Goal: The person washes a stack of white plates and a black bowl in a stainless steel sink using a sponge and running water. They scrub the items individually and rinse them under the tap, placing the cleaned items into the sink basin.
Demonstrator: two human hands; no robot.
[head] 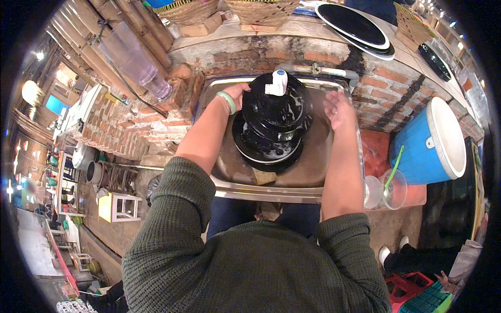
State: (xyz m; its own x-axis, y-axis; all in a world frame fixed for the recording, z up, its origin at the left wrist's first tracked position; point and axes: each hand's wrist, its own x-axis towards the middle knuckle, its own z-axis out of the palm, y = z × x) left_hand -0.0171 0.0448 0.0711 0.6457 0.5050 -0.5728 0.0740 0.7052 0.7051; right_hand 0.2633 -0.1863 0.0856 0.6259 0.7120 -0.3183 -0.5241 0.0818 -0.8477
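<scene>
A metal sink point(317, 156) lies before me with a stack of wet black plates point(268, 150) in it, some soap suds on them. My left hand point(238, 95), a pale green band at its wrist, grips the left rim of an upper black plate point(274, 113) under the white faucet point(278, 83). My right hand point(336, 107) is raised at the sink's right side, fingers apart and slightly curled, holding nothing, a little away from the plates. A yellowish sponge point(264, 177) lies on the sink floor near the front edge.
Black oval plates point(352, 23) and woven baskets point(260, 11) stand on the tiled ledge behind. At right are a blue bucket point(420, 144) and clear plastic containers point(393, 189). Clear stacked cups point(135, 62) stand at left. Another person's legs point(426, 258) and hand show at lower right, by plastic crates point(424, 299).
</scene>
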